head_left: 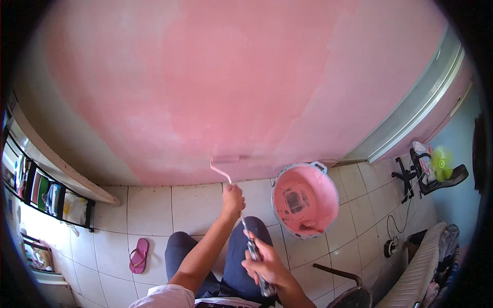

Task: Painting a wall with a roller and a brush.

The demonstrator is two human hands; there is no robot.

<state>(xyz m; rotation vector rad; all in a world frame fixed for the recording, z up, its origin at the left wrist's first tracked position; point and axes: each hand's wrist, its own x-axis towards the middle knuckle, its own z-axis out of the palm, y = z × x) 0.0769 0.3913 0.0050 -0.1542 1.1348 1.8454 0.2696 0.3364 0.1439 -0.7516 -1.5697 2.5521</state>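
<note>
A paint roller [226,159] lies against the lower part of the pink wall [246,77], just above the floor. Its bent wire frame runs down to my left hand [233,199], whose fingers are wrapped round the upper shaft. Lower on the same tool, my right hand [266,263] grips the dark, paint-streaked handle, with the thumb along it. A wide tub [330,187] smeared with pink paint stands on the floor to the right of the roller. Inside it are a dark square patch and a reddish lump I cannot make out.
A purple flip-flop [138,255] lies on the white tiled floor [197,205]. Black shelving [31,192] stands on the left. On the right are a green fan [441,163], a chair base [405,177], a cable and a dark round stool [350,297] close by my right arm.
</note>
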